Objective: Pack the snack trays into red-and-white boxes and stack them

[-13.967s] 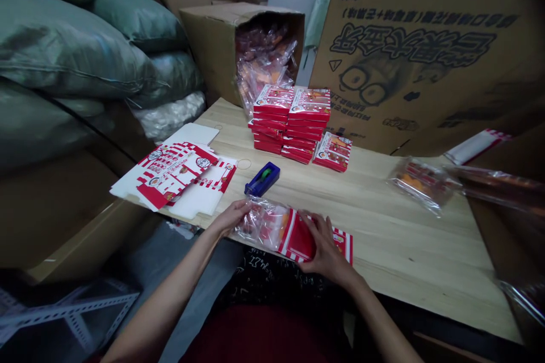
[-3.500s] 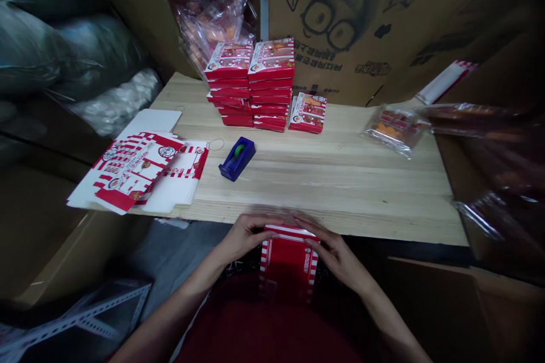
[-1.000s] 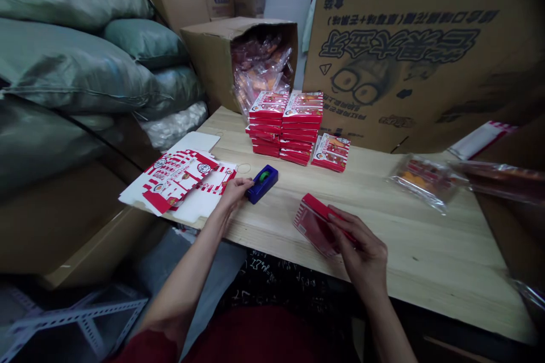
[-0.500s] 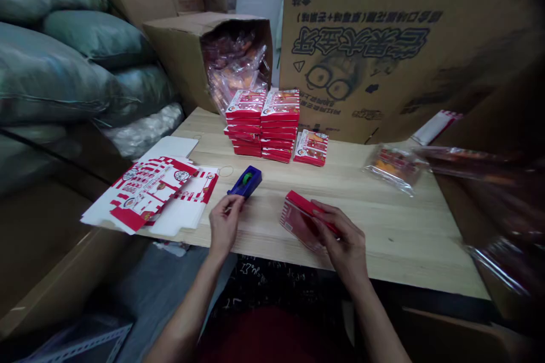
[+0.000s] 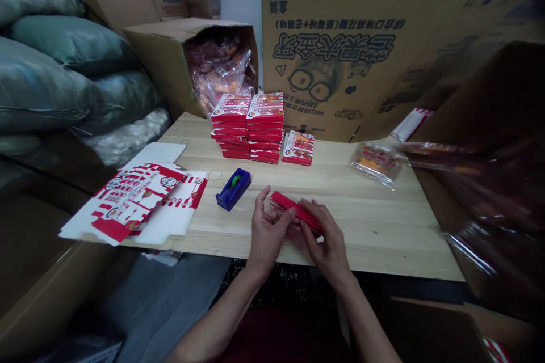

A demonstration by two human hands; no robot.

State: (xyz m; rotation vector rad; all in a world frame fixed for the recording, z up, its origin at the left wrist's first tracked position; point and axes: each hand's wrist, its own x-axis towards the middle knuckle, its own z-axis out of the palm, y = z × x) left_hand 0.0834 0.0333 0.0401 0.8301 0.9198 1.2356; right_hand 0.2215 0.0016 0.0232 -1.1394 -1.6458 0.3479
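Observation:
My right hand (image 5: 322, 237) grips a flat red-and-white box (image 5: 298, 211), held tilted on edge just above the wooden table (image 5: 374, 221). My left hand (image 5: 267, 228) is at the box's near left end, thumb and fingertips pressed against it, forefinger raised. A blue tape dispenser (image 5: 233, 188) with a green roll sits just left of my hands. What my left fingertips pinch, if anything, is too small to make out.
Two stacks of finished red boxes (image 5: 251, 125) and a single box (image 5: 298, 147) stand at the table's back. Flat unfolded cartons (image 5: 131, 198) lie at the left edge. A clear-bagged pack (image 5: 374, 160) lies at the right. Big cardboard boxes (image 5: 340, 51) and sacks (image 5: 55, 79) surround the table.
My left hand left the tape dispenser and came right to the box. My right hand kept hold of the box. The camera shifted slightly.

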